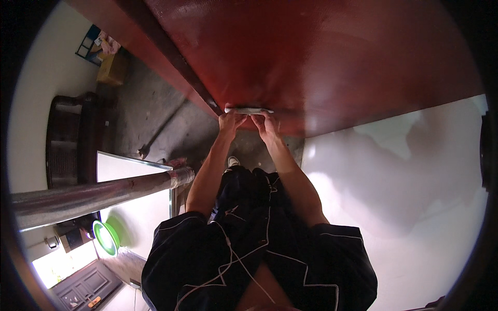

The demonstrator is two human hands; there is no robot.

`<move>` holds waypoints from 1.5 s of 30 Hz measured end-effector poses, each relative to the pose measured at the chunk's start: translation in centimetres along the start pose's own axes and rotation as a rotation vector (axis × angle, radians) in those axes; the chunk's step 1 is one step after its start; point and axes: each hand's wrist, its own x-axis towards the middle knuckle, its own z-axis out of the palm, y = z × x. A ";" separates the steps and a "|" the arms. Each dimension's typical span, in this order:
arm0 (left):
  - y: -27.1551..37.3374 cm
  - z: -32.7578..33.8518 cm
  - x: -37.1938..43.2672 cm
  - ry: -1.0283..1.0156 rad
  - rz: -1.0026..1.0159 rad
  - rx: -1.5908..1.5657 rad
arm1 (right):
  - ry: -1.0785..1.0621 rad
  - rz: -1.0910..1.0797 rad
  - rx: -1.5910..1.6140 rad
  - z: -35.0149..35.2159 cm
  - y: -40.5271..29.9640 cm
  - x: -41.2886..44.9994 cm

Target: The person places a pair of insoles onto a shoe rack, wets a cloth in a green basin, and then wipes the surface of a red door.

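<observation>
Before me rises a large dark red panel point(330, 58) with a glossy surface. Near its lower edge, a pale, narrow roll or folded cloth point(249, 111) lies across the red surface; I cannot tell which it is. My left hand point(229, 121) grips its left end, thumb and fingers around it. The right end is in my right hand point(267, 123), and the fingertips of both hands come close together below the middle of it. A dark raised strip point(175, 52) runs diagonally along the panel, just left of my left hand.
A metallic pipe-like column point(97, 194) crosses at left, beside a white board point(134, 168). Further off are a green basin point(106, 238), dark wooden furniture point(64, 145) and a cardboard box point(112, 70). A white wall point(389, 202) stands at right. Concrete floor point(144, 101) shows below the panel.
</observation>
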 end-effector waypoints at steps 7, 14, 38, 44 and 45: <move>2.5 2.6 -5.5 -0.292 0.399 0.004 | -0.209 -0.131 0.039 -0.1 -3.1 -2.5; -0.7 1.7 -1.4 -0.248 0.216 0.144 | -0.006 -0.070 0.057 -3.0 -1.5 0.9; 0.0 -0.4 -4.0 -0.279 0.748 0.981 | -0.369 -1.055 -1.401 -2.6 -1.0 -3.3; 1.0 -1.8 -4.4 -0.327 1.059 1.159 | -0.434 -1.315 -1.695 -3.3 -0.5 -4.5; 1.1 -2.1 -4.3 -0.373 1.240 1.214 | -0.439 -1.375 -1.722 -3.3 -0.5 -4.4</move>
